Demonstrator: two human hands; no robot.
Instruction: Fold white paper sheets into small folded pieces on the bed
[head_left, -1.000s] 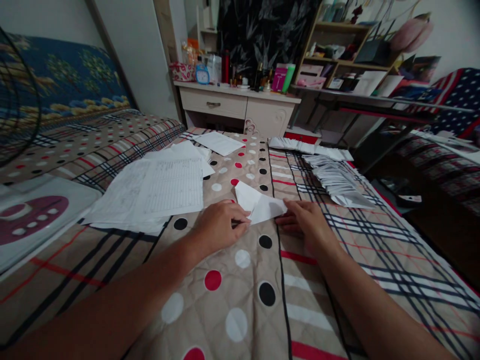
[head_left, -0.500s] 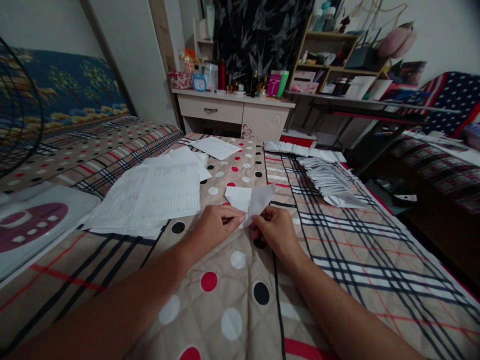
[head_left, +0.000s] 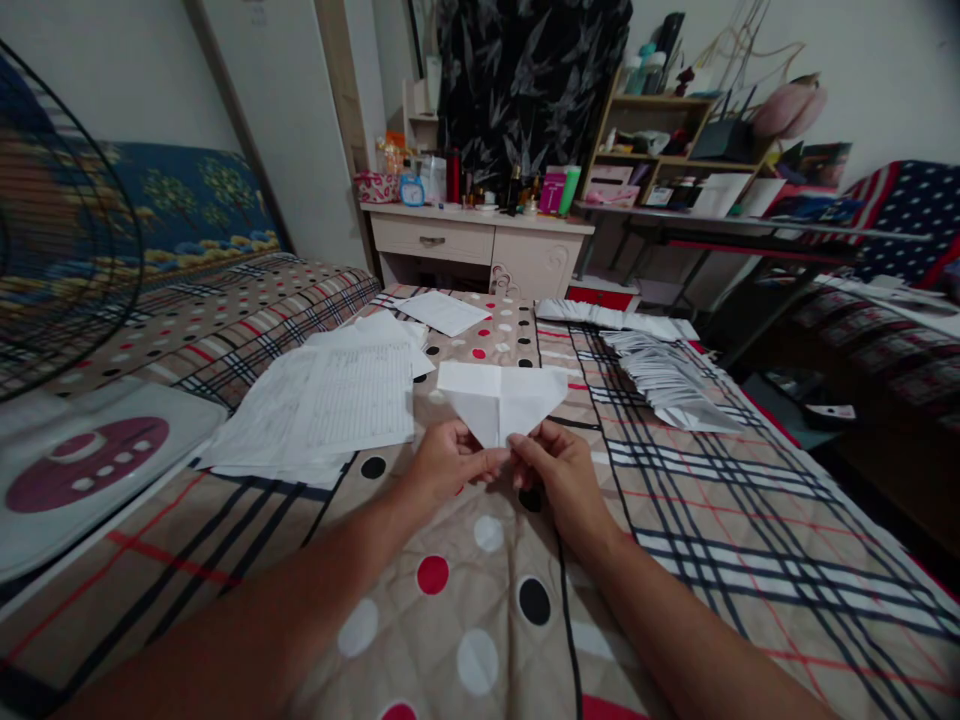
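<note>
Between my hands is a folded white sheet of paper (head_left: 517, 395), spread flat with a crease down its middle. Its far edge is wide and straight, and its sides narrow to a point toward me. My left hand (head_left: 457, 455) pinches that near point from the left, thumb on top. From the right, my right hand (head_left: 551, 455) grips the same tip between thumb and fingers. The fingertips of both hands nearly meet there, and the fingers beneath the paper are partly hidden.
Left of my hands lies a stack of written sheets (head_left: 330, 400), with another paper (head_left: 446, 313) beyond it. To the right is a row of folded papers (head_left: 660, 380) on the patterned bedspread (head_left: 480, 590). A plastic bag (head_left: 112, 460) and a fan (head_left: 67, 220) are at far left.
The folded paper has opened out flatter and wider, its two halves spreading apart. Both hands still hold its near tip. The camera view has shifted slightly.
</note>
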